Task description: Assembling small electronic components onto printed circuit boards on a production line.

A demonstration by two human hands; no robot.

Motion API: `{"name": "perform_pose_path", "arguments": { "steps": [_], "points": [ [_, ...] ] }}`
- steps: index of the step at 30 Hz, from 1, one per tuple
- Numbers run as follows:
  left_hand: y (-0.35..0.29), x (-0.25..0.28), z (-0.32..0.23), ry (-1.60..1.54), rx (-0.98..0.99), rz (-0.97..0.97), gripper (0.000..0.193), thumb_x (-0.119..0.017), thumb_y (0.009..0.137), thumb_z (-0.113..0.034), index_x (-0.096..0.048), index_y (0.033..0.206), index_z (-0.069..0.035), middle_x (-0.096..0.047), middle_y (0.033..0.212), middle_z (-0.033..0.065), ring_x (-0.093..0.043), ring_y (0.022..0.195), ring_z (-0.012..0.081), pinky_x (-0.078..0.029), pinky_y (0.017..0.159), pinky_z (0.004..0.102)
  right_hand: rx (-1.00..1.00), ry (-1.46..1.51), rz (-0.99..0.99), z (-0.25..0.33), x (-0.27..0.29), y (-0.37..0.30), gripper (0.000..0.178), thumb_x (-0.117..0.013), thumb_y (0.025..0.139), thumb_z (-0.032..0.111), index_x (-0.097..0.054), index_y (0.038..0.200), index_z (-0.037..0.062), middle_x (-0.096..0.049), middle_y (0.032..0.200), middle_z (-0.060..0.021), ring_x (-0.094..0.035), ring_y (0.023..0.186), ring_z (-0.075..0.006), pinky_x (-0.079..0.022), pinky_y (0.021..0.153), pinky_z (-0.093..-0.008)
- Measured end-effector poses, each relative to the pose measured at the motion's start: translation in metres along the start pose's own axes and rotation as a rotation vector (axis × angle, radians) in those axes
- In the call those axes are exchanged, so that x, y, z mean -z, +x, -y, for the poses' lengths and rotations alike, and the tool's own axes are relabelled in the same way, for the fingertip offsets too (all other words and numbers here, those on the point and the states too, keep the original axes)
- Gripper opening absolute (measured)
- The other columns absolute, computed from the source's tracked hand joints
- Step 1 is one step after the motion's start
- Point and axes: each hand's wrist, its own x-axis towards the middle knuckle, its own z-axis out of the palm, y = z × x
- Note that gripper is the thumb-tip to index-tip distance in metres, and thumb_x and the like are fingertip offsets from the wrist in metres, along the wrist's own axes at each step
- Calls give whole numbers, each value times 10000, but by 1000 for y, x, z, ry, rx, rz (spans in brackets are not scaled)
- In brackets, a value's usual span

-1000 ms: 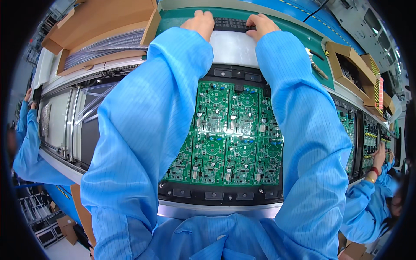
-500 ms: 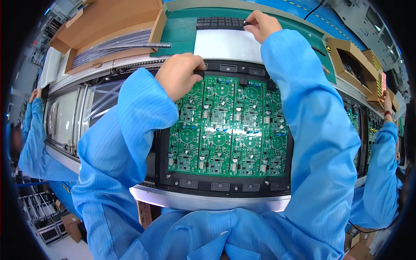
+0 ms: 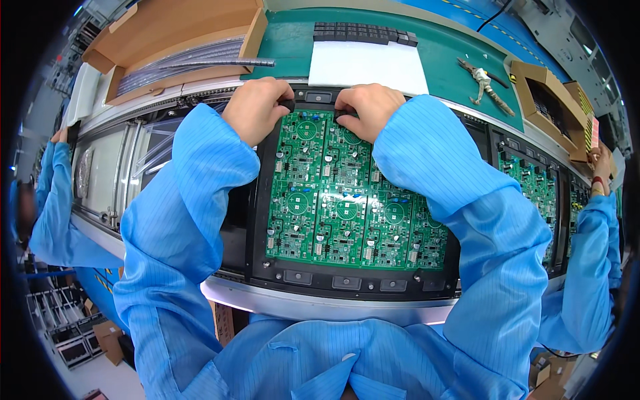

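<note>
Yellow-striped blue floor [image 3: 108,308], cluttered rack [image 3: 50,312] at lower left, pale machine [image 3: 550,43] at upper right.

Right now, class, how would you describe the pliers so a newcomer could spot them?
Find the green mat across the top. Near its right end, between the white pad and the open cardboard box, lie the pliers. Their pale, wrapped handle and dark tip set them apart from both.
</note>
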Motion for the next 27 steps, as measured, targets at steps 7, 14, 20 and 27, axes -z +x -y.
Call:
{"name": "perform_pose_path", "arguments": {
  "steps": [7,14,20,27],
  "points": [
    [-2,-7,3,88,-37,8,161,-653,710,0,-629,869,-16,-620,873,104,-601,791,279,-486,729,367,1,-57,26,5,6,1,159,-655,764,152,-652,902,75,-652,852,-53,-625,769,-233,-504,695,-358],
    [-3,-18,3,181,-79,2,172,-662,720,-25,-637,889,-38,-602,932,92,-601,851,288,-488,752,376,-42,33,-181,-29,25,-1,183,-665,763,168,-665,934,102,-656,841,-29,-594,689,-183,-485,640,-320],
    [3,-14,-1,218,-118,101,189,-664,719,-34,-643,906,-50,-604,906,87,-605,840,290,-488,750,381,-112,107,-237,-85,46,3,197,-664,764,120,-678,960,97,-662,810,-6,-535,614,-109,-455,576,-245],
    [11,-7,-9,207,-153,12,178,-662,723,-47,-646,900,-45,-625,896,92,-610,806,293,-491,729,385,-277,36,-330,-145,51,25,216,-649,771,75,-675,984,102,-665,870,-10,-546,632,-108,-476,610,-243]
  ]
}}
